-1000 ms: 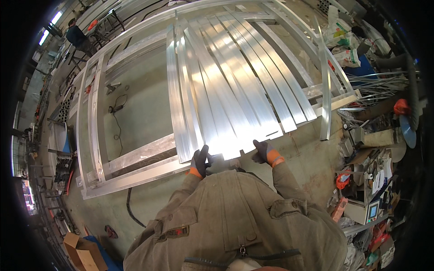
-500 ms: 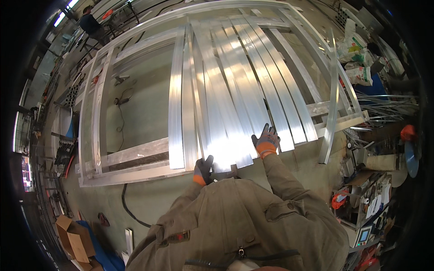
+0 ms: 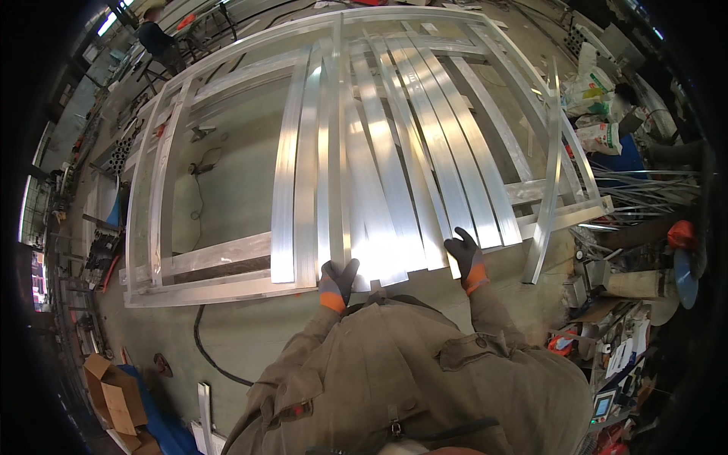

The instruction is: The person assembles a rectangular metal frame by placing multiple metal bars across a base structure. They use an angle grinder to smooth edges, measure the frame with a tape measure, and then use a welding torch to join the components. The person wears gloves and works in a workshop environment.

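Note:
Several long silver metal profiles (image 3: 381,178) lie side by side, running away from me across a big metal frame (image 3: 205,292). My left hand (image 3: 339,282), in a dark glove with an orange cuff, is closed round the near end of a narrow profile (image 3: 338,152). That profile reaches to the frame's far side and overlaps its neighbours. My right hand (image 3: 465,256), gloved alike, grips the near end of another profile (image 3: 421,186) right of the middle, its thumb toward the left. Glare washes out the near ends between my hands.
A loose metal bar (image 3: 544,189) leans across the frame's right corner. To the right stands a cluttered cart (image 3: 607,364); a cardboard box (image 3: 114,398) is at lower left. A black cable (image 3: 203,345) runs over the floor. Another person (image 3: 158,38) works far left.
My right hand has gone from lying spread on the profiles to gripping one near end. Gaps between the profiles have shifted, and the narrow profile at my left hand now lies higher and farther right.

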A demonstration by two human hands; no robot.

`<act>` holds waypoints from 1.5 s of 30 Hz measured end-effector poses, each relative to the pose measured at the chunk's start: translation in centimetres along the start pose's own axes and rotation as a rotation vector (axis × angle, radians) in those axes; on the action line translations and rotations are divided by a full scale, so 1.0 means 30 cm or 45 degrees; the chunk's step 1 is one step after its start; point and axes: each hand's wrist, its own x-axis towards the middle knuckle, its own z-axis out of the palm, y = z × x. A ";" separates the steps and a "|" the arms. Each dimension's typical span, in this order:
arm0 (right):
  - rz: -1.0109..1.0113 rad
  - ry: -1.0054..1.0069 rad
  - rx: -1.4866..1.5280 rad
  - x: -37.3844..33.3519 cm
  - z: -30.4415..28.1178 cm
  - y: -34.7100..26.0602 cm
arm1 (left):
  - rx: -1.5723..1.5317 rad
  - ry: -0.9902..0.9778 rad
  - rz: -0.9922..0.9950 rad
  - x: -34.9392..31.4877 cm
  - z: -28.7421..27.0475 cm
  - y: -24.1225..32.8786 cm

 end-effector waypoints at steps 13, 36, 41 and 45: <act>-0.449 0.303 -0.825 -0.191 -0.218 0.072 | -0.123 0.259 -0.011 -0.191 0.326 0.144; -0.408 0.216 -0.066 -0.516 -0.545 -0.050 | -0.667 -0.707 0.559 -0.609 0.922 0.763; -0.389 0.187 -0.004 -0.516 -0.610 -0.033 | -0.703 -0.911 0.588 -0.663 0.988 0.847; -0.379 0.295 -0.135 -0.498 -0.706 -0.029 | -0.304 -0.841 0.755 -0.593 1.127 0.863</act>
